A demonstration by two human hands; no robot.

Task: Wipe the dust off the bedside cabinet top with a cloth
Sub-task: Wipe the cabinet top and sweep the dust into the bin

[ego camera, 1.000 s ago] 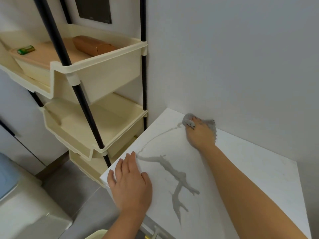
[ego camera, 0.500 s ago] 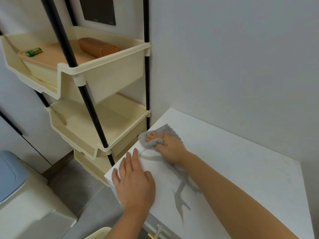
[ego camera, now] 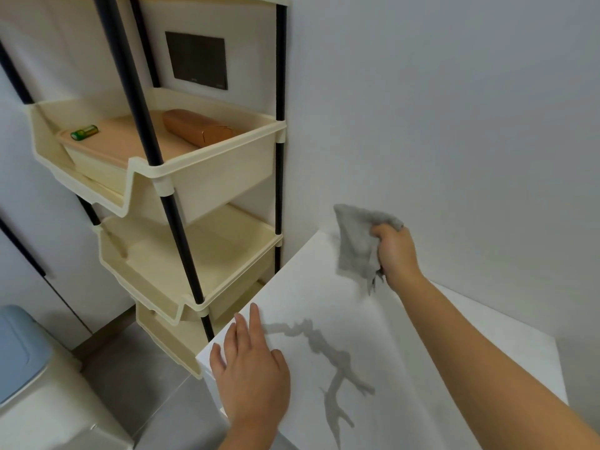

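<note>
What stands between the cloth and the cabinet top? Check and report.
Nothing visible. The right hand holds the cloth bunched and lifted just above the far corner of the cabinet top. The left hand rests flat at the near left edge, clear of that corner.

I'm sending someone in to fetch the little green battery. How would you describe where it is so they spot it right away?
Left of the white cabinet top stands a cream tiered rack on black poles. In its top tray lies a box with a peach lid; the green battery lies on that lid's far left end, the only green thing there, unlike the brown case behind it.
</note>
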